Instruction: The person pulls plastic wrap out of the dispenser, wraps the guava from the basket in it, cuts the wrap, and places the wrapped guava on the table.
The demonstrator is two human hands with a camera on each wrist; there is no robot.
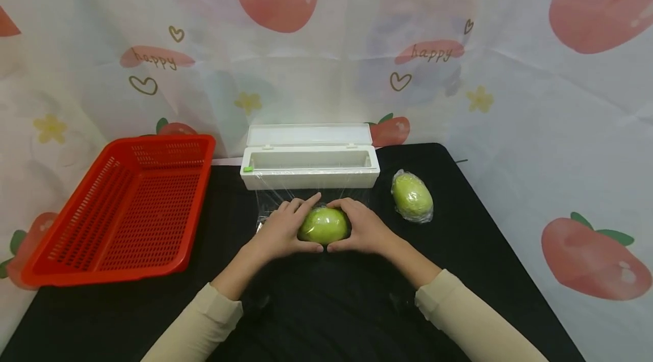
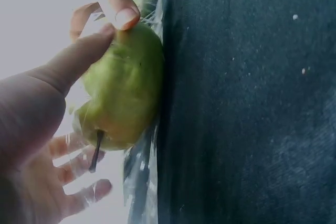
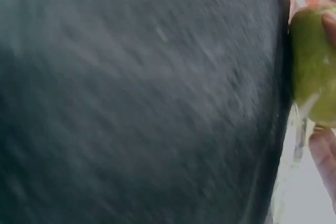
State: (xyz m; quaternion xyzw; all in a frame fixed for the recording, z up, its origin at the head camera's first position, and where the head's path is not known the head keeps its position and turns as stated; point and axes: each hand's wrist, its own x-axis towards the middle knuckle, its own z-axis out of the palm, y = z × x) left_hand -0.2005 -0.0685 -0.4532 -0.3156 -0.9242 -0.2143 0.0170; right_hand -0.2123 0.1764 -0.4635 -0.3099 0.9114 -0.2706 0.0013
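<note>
A green pear (image 1: 323,226) with a dark stem (image 2: 96,150) lies on clear plastic wrap (image 1: 265,200) between both hands. My left hand (image 1: 280,231) holds its left side, the thumb (image 2: 86,56) against the film-covered skin and the other fingers behind. From the right, my right hand (image 1: 364,229) grips the pear between thumb and fingers; the two thumbs almost meet at the near side. The wrap stretches back to a white wrap dispenser (image 1: 310,181) with its lid raised. Only part of the pear (image 3: 312,66) and a few right-hand fingers show in the right wrist view.
A red plastic basket (image 1: 186,231) stands at the left of the black-covered table (image 1: 326,316). To the right of the dispenser lies another green fruit (image 1: 412,196) wrapped in plastic. A patterned cloth (image 1: 326,79) hangs behind the table.
</note>
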